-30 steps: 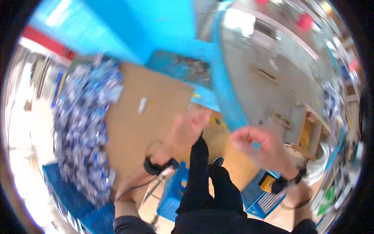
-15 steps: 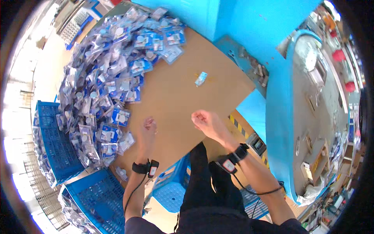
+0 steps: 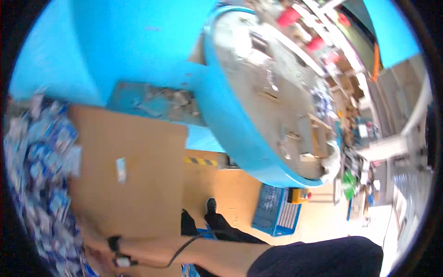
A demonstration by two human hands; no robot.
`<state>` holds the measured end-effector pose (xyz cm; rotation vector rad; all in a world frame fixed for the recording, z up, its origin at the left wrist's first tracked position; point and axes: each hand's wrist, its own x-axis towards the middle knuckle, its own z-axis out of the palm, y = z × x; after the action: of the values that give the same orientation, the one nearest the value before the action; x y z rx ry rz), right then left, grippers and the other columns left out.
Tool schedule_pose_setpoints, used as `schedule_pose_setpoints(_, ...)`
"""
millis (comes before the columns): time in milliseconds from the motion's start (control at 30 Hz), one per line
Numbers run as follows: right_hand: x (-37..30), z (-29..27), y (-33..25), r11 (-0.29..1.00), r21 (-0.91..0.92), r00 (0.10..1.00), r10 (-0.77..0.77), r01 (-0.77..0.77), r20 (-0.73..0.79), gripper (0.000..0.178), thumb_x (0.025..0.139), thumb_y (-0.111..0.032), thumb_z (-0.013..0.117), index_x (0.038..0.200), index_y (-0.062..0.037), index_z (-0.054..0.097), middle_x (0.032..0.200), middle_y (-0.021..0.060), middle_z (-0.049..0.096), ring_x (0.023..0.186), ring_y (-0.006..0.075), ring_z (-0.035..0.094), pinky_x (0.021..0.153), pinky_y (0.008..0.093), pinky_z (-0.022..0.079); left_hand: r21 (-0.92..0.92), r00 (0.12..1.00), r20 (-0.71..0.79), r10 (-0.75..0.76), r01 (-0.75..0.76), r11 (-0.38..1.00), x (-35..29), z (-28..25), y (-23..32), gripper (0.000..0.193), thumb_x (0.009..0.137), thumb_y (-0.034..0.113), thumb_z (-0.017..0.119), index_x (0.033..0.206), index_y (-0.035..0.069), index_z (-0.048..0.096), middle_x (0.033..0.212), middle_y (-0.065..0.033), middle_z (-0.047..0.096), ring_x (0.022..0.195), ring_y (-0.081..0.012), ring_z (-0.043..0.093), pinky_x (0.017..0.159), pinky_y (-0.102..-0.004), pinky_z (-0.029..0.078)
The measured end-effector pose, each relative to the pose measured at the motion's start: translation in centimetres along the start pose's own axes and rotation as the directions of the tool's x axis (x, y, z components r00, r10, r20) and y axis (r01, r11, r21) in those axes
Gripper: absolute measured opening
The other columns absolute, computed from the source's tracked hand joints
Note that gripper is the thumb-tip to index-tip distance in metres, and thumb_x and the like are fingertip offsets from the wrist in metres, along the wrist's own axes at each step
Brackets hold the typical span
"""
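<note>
My right forearm reaches leftward across the lower part of the view, a black strap with a small white-faced device on its wrist. Smeared by motion, my right hand (image 3: pixel 90 237) is at the edge of the heap of small clear packets with blue and white cards (image 3: pixel 46 184); its fingers cannot be made out. Just below it, a blurred skin-coloured patch appears to be my left hand (image 3: pixel 98 261), its fingers also unclear. A small light-blue and white packet (image 3: pixel 121 170) lies alone on the brown tabletop (image 3: pixel 152 203).
A blue-rimmed machine with a grey oval bed (image 3: pixel 263 106) stands beyond the table, loose pieces on it. Right of my legs, a blue crate (image 3: pixel 272 210) sits on the floor beside a yellow object (image 3: pixel 297 195). Yellow-black tape (image 3: pixel 201 161) marks the floor near the table.
The view has swung right, so the table and heap now appear farther left. My right hand has gone from above the bare tabletop to the heap's edge.
</note>
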<state>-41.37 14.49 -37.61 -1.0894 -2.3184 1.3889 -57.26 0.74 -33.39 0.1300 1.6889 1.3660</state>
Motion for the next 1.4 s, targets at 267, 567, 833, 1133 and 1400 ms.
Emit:
schedule_pose_setpoints(267,-3.0,-2.0,-4.2,0.967,0.018,0.966,-0.253,0.255,-0.05,0.037,0.096,-0.027,0.059,0.124,-0.002,0.059,0.114,0.0122,0.061,0.106,0.0287,0.057,0.095,0.0447,0.043,0.127,0.995,0.019,-0.097,0.094,0.988,-7.4,4.9,7.4,0.039,0.106,0.028,0.049,0.127,-0.003,0.059,0.107,-0.0171,0.068,0.086,-0.0268,0.067,0.081,-0.0442,0.056)
schedule_pose_setpoints(567,-14.7,-11.5,-7.0,0.87,-0.011,0.863,-0.492,0.494,-0.115,0.042,0.095,-0.027,0.057,0.129,-0.0017,0.055,0.122,0.015,0.056,0.116,0.0332,0.051,0.106,0.0495,0.037,0.194,0.921,0.226,-0.318,0.278,0.941,-13.1,9.3,10.6,0.032,0.104,0.025,0.052,0.114,-0.002,0.064,0.101,-0.0127,0.069,0.082,-0.0246,0.066,0.072,-0.0395,0.055)
schedule_pose_setpoints(833,-28.1,-21.7,1.7,0.973,0.209,0.816,0.041,0.099,-0.577,0.052,0.097,-0.037,0.064,0.138,-0.0066,0.054,0.133,0.0173,0.059,0.123,0.033,0.056,0.099,0.0404,0.048,0.703,0.74,0.606,0.294,-0.67,0.238,-23.8,25.5,3.2,0.021,0.095,0.006,0.063,0.113,-0.003,0.067,0.116,-0.018,0.063,0.1,-0.0274,0.064,0.083,-0.035,0.054)
schedule_pose_setpoints(1133,-44.9,-35.0,2.2,0.985,0.126,0.542,0.043,0.116,-0.839,0.039,0.089,-0.015,0.075,0.126,-0.0088,0.066,0.104,0.0106,0.071,0.09,0.0239,0.068,0.08,0.0359,0.055,0.293,0.473,0.872,-0.121,-0.309,0.905,-34.6,40.2,1.7,0.055,0.098,0.027,0.06,0.142,-0.004,0.048,0.141,-0.0178,0.052,0.122,-0.0249,0.058,0.105,-0.0396,0.045)
schedule_pose_setpoints(1400,-52.6,-38.8,-2.4,0.997,0.053,0.354,0.068,-0.052,-0.933,0.065,0.075,-0.014,0.089,0.131,-0.0076,0.058,0.114,0.0102,0.062,0.097,0.021,0.062,0.077,0.0315,0.053,0.186,0.26,0.948,-0.184,0.016,0.982,-42.5,42.9,1.4,0.048,0.096,0.02,0.058,0.137,-0.005,0.054,0.124,-0.0116,0.064,0.116,-0.0208,0.06,0.099,-0.0367,0.049)
